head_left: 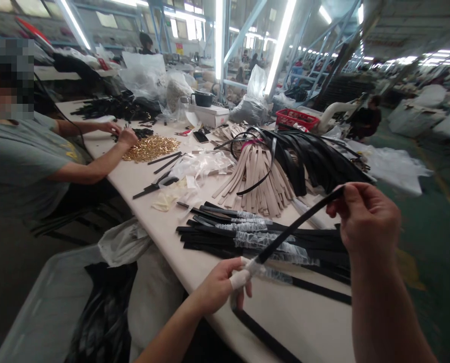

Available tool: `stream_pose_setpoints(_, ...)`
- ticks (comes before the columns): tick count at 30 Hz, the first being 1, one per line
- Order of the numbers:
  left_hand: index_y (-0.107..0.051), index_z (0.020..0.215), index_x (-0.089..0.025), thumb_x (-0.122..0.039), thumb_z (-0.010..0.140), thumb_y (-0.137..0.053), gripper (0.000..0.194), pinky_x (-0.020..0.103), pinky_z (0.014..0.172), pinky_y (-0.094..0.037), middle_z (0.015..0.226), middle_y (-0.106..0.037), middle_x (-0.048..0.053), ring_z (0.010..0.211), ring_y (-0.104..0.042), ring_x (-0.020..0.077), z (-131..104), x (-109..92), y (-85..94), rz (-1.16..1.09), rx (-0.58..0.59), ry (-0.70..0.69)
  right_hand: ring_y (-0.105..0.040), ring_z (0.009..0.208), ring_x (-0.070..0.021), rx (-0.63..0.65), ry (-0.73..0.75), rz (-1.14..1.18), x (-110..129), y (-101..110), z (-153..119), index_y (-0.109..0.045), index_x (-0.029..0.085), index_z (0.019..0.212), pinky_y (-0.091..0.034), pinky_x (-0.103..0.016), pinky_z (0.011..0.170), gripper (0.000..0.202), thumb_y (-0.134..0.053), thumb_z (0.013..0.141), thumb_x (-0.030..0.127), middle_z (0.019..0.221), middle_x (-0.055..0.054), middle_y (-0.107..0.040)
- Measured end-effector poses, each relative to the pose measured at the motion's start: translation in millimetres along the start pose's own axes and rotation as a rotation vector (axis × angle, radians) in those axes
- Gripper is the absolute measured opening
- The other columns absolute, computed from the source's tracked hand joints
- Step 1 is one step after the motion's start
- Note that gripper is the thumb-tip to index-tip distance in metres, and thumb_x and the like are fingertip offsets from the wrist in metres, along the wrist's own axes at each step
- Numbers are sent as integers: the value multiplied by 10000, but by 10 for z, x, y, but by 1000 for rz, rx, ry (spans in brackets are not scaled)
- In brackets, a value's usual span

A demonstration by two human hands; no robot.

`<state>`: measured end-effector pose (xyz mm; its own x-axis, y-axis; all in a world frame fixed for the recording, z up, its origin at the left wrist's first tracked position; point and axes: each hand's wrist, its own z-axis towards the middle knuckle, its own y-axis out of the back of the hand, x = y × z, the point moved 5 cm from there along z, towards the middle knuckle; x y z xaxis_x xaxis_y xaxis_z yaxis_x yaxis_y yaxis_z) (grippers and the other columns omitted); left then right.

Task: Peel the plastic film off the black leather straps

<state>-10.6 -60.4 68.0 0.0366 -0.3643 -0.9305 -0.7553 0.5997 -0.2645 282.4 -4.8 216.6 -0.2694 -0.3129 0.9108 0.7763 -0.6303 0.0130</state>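
I hold a long black strap (pixel 296 224) stretched slantwise between both hands above the white table (pixel 308 322). My left hand (pixel 219 287), with white tape on a finger, pinches its lower end, which is wrapped in clear plastic. My right hand (pixel 364 222) grips the upper end. Under the strap lies a row of black straps (pixel 247 237), each with a plastic-wrapped middle. Another black strap (pixel 263 335) hangs off the table's near edge below my left hand.
Piles of beige straps (pixel 259 181) and black straps (pixel 316 156) lie further back. A seated person (pixel 24 161) at the left handles gold metal parts (pixel 151 147). Scissors (pixel 151 187), a phone (pixel 201 136), a red basket (pixel 296 118) and plastic bags (pixel 145 75) crowd the table.
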Motion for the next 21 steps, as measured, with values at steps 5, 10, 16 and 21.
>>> stream_pose_setpoints(5, -678, 1195, -225, -391, 876, -648, 361, 290, 781, -523, 986, -721, 66, 874, -664, 211, -259, -526, 361, 384, -79, -74, -530, 394, -106, -262, -112, -1, -362, 1078, 211, -664, 199, 880, -424, -213, 363, 233, -752, 746, 368, 576, 25, -600)
stream_pose_setpoints(10, -650, 1264, -273, -341, 913, -592, 362, 390, 996, -465, 1123, -710, 66, 1071, -634, 252, 52, -737, 765, 927, -202, -241, -579, 444, -143, -154, -308, -503, -1071, 1682, 77, -622, 180, 918, -467, -261, 425, 332, -650, 761, 470, 659, -25, -665)
stream_pose_setpoints(16, -465, 1446, -251, -257, 917, -545, 535, 561, 1191, -186, 1471, -498, 99, 1407, -367, 294, 645, -227, 647, 1394, -391, -483, -609, 499, -179, 162, -122, -910, -1501, 1026, 236, -671, 152, 954, -464, -307, 513, 278, -614, 772, 355, 764, -95, -719)
stream_pose_setpoints(21, -308, 1531, -195, -238, 954, -470, 601, 518, 1212, -166, 1561, -371, 122, 1464, -277, 269, 746, 139, 521, 1403, -449, -468, -674, 750, -197, 566, 203, -856, -1567, -502, 441, -686, 200, 1108, -525, -330, 752, 286, -539, 882, 296, 981, -78, -737)
